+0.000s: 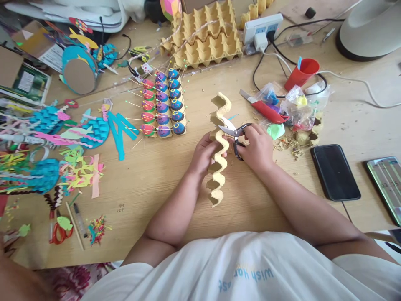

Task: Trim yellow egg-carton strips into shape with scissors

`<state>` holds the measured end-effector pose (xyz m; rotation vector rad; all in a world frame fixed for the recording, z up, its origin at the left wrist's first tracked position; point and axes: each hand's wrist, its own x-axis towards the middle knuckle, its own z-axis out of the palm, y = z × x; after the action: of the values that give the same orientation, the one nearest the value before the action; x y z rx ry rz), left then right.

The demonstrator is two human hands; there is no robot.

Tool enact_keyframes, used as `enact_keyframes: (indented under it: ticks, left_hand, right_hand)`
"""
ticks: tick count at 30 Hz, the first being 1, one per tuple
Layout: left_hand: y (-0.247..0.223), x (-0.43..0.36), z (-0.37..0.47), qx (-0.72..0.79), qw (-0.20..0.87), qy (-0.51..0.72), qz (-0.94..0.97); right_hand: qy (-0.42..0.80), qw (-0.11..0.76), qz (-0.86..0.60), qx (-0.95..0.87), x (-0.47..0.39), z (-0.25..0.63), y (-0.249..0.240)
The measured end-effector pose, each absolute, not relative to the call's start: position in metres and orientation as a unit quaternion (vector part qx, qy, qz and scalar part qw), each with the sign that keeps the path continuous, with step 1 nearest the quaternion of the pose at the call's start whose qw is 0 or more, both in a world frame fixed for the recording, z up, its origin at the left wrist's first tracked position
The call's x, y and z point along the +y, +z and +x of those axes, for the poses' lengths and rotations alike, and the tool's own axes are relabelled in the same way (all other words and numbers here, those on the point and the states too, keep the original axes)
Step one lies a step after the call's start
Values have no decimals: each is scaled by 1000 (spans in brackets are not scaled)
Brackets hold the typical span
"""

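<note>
In the middle of the head view, my left hand [204, 154] is closed around the side of a long wavy strip of egg carton [220, 163], its fingertips partly behind the carton. My right hand [257, 146] grips a pair of black-handled scissors [237, 142], fingers through the loops. The scissor blades are parted, with their tips at the strip's edge above my left hand. Left of the strip stand rows of painted egg-carton cups [162, 107] in red, purple and blue, with pins stuck in them.
Egg trays [205, 35] lie at the back near a power strip [262, 27]. On the right are a red cup [302, 74], a red utility knife [266, 110], plastic bags [299, 106] and a phone [336, 172]. Blue paper strips [117, 136] and orange-handled scissors [60, 233] lie left. Another person's hand [9, 242] shows lower left.
</note>
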<state>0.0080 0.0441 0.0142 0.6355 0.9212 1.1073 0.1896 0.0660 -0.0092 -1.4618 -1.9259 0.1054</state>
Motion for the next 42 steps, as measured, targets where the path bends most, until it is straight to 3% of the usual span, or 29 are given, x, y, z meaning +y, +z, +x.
enact_keyframes:
  ticks: [7, 23, 42]
  left_hand:
    - [13, 45, 9, 416, 692, 505, 303]
    - [15, 45, 6, 431, 703, 496, 274]
    - [13, 52, 6, 458, 689, 492, 273]
  right_hand:
    - [62, 328, -597, -730, 65, 191, -4]
    - [190, 415, -593, -663, 74, 192, -12]
    - [185, 418, -545, -703, 74, 188, -15]
